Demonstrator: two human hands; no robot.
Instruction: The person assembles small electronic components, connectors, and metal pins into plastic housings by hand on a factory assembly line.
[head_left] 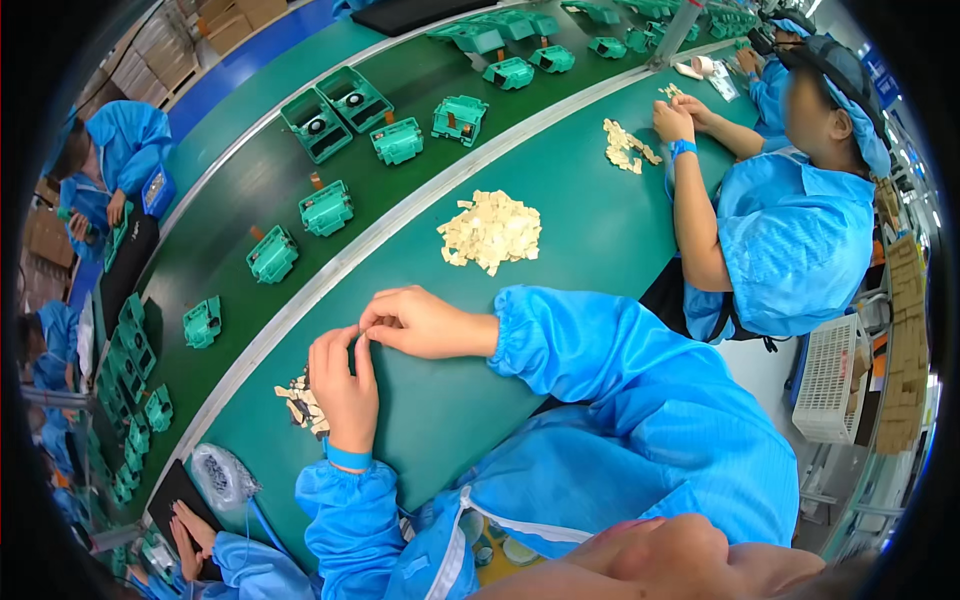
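Over the green worktop (pixel 450 400), the fingertips of my left hand (pixel 343 390) and my right hand (pixel 420 322) meet. Both are closed in a pinch, and whatever lies between them is too small or hidden to name. A blue band (pixel 348 459) circles my left wrist. Partly behind my left hand lies a small heap of cream and black scraps (pixel 300 402). Farther off, beyond my right hand, a larger pile of flat cream-coloured pieces (pixel 492 232) rests on the worktop.
A metal rail (pixel 340 262) divides the worktop from a dark green belt carrying several green plastic housings (pixel 327 208). To the right, a co-worker in blue (pixel 790 240) handles small pieces beside another cream heap (pixel 625 145). A clear plastic bag (pixel 222 476) lies at lower left.
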